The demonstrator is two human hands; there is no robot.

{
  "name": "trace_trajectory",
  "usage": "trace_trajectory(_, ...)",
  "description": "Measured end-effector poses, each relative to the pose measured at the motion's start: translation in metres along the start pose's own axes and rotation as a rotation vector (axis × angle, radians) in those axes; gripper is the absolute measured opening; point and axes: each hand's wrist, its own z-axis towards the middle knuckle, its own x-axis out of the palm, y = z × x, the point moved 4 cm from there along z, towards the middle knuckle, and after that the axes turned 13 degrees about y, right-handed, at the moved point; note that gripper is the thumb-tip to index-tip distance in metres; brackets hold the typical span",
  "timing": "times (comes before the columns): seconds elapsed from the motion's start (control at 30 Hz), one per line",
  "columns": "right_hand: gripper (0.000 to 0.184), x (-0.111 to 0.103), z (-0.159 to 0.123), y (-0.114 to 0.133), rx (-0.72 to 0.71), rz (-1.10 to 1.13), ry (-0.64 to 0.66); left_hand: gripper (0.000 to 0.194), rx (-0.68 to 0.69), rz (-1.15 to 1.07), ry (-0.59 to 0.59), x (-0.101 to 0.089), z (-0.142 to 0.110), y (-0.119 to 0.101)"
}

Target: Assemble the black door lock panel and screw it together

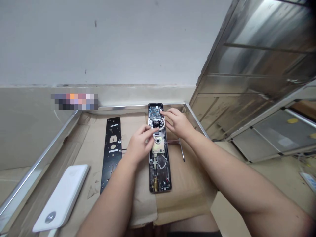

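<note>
A long, narrow black housing (pixel 168 176) lies opened up, with a green-blue circuit board (pixel 154 113) at its far end. A thick white cable (pixel 163 124) curves out beside that board. My left hand (pixel 141 143) reaches over the housing, index finger stretched to touch the cable and thumb apart from it. On the other side, my right hand (pixel 179 123) has a fingertip at the board's right edge, its thumb lower down near the cable. Below the fingers are a pale square plate (pixel 158 147) with a round part and a brass-coloured fitting (pixel 155 182).
Flattened cardboard (pixel 182 197) covers the metal-edged table. At left lie a black perforated plate (pixel 111 148), partly behind my left forearm, and a white rectangular device (pixel 61 197). A thin metal rod (pixel 182 150) with a dark tip lies right of the housing. A wall (pixel 111 42) stands behind.
</note>
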Motion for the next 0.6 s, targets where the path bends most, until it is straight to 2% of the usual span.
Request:
trace_trajectory(0.17, 0.031, 0.001, 0.003, -0.003, -0.035, -0.033, -0.005, 0.036, -0.007, -0.009, 0.042, -0.001, -0.001, 0.002)
trace_trajectory(0.27, 0.026, 0.004, 0.004, -0.011, 0.004, -0.071, 0.0, 0.036, -0.047, 0.075, 0.045, -0.004, -0.001, 0.003)
trace_trajectory(0.47, 0.027, 0.01, 0.006, -0.021, 0.07, -0.077, 0.039, 0.026, -0.261, 0.26, -0.146, -0.015, -0.002, 0.012)
trace_trajectory(0.6, 0.026, 0.012, 0.006, -0.018, 0.089, -0.079, 0.087, 0.019, -0.261, 0.282, -0.308, -0.019, -0.004, 0.014)
